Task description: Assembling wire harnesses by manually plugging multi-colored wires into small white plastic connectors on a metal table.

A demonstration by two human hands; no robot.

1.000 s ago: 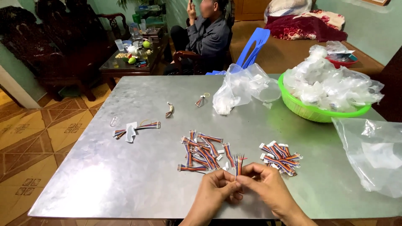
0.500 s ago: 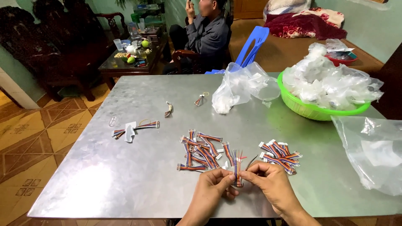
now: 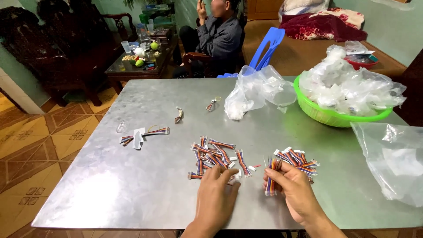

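One wire bundle (image 3: 272, 176) upright in right hand (image 3: 293, 194) (fingers pinched).

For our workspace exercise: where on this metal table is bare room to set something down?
Bare: the table's near-left corner, and the far-left stretch behind the lone cable bundle. Crowded: the cable pile at the left hand, and the right side, with green basket.

Both forearms enter from the bottom edge of the frame, just right of centre. The left hand (image 3: 217, 194) lies palm down, lower centre, its fingers stretched forward and slightly spread, the fingertips pointing toward the upper right. The right hand (image 3: 294, 192), just to its right, is turned back-upward, fingers curled inward and thumb pressed against the forefinger in a pinch. The two hands are near but apart.
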